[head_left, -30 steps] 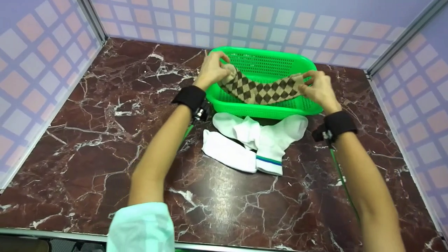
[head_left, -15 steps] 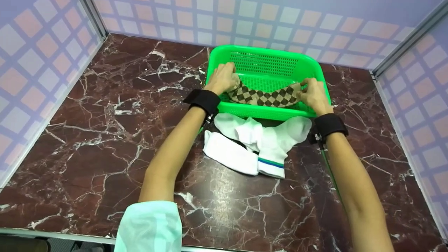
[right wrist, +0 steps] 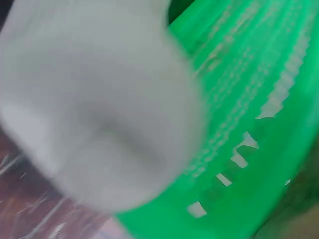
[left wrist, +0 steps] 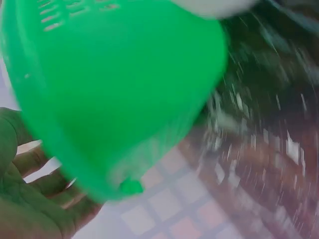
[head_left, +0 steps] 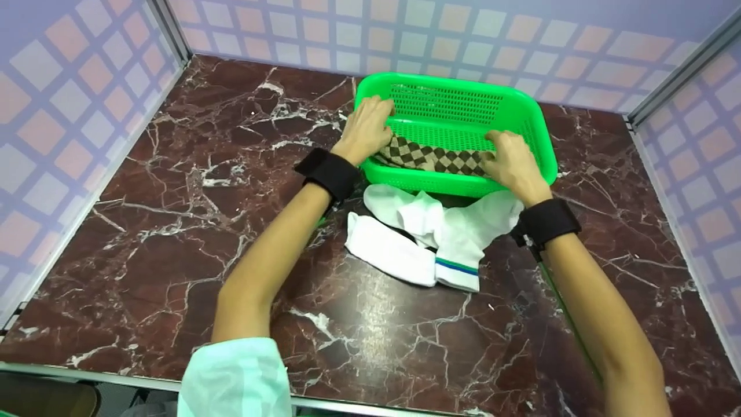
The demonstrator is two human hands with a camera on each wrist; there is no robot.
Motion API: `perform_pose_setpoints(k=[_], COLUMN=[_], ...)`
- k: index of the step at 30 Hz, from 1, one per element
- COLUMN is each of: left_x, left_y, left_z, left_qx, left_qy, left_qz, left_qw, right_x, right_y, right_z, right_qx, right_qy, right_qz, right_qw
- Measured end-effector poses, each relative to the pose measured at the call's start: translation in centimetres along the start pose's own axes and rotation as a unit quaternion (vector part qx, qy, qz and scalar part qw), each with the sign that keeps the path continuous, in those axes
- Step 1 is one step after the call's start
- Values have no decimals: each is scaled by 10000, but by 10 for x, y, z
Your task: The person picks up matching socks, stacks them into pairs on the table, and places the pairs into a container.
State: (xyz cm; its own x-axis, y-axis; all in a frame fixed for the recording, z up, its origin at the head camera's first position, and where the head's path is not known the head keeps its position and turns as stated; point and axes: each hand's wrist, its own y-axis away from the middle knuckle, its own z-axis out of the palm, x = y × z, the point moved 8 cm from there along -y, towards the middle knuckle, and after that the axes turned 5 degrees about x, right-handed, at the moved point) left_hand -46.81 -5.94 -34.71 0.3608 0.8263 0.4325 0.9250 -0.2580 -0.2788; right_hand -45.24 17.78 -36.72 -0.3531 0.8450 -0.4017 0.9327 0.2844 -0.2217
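Observation:
A brown-and-beige diamond-patterned sock (head_left: 441, 159) lies lengthwise in the green plastic basket (head_left: 451, 184), along its near wall. Over the sock's left end, inside the basket's left rim, is my left hand (head_left: 366, 128), its fingers loosely bent. My right hand (head_left: 512, 162) is at the other end, thumb beside the sock and forefinger apart from it. Both hands partly hide the sock's ends. In the left wrist view, the fingers of the left hand (left wrist: 42, 184) show spread beyond the basket rim. The right wrist view is mostly filled by a blurred white sock (right wrist: 99, 114) and the basket's slotted wall.
In front of the basket, several white socks lie on the dark red marbled table (head_left: 231, 231), among them a plain sock (head_left: 391, 250) and a cuff with blue and green stripes (head_left: 457, 269). Patterned panels (head_left: 289, 35) enclose the back and sides. Black bands hold the wrist cameras.
The patterned sock, earlier stretched between both hands above the basket, has come down to lie inside it. Both hands have lowered with it, and their pinch on its ends has loosened.

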Motion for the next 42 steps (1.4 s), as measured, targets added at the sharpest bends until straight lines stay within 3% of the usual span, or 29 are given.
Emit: perform_pose_setpoints(k=[5,9,13,16,22,25,30,34,39,42], left_x=[5,4,-4,-13,-22,-22,-23,-22,-16,-5], left_y=[21,38,54,62,73,77,86,92,100,106], left_z=[-29,-50,-62,-62,-43,-30,-11,-3,-3,-1], left_qx=[499,976,1491,1564,1265,969,341,-116,-516,-917], left_qy=[-374,-585,-669,-629,-627,-677,-737,-734,-506,64], left_qz=[119,43,-249,-521,-775,-762,-750,-785,-742,-267], left_qw=[9980,9935,9862,9843,9869,9901,9939,9941,9946,9954], right_x=[-62,-112,-152,-176,-198,-196,-199,-213,-233,-240], right_y=[16,35,47,51,61,60,61,69,94,109], right_z=[-7,-6,11,41,115,138,161,164,145,121], right_qx=[406,483,156,-244,-729,-888,-1388,-1268,-1106,-928], right_qy=[-37,-208,-792,-715,994,1678,2157,2035,1095,393], right_qz=[-879,-1506,-1863,-2006,-2424,-2151,-1771,-1968,-2455,-2823], right_qw=[9953,9872,9792,9767,9623,9579,9502,9507,9568,9540])
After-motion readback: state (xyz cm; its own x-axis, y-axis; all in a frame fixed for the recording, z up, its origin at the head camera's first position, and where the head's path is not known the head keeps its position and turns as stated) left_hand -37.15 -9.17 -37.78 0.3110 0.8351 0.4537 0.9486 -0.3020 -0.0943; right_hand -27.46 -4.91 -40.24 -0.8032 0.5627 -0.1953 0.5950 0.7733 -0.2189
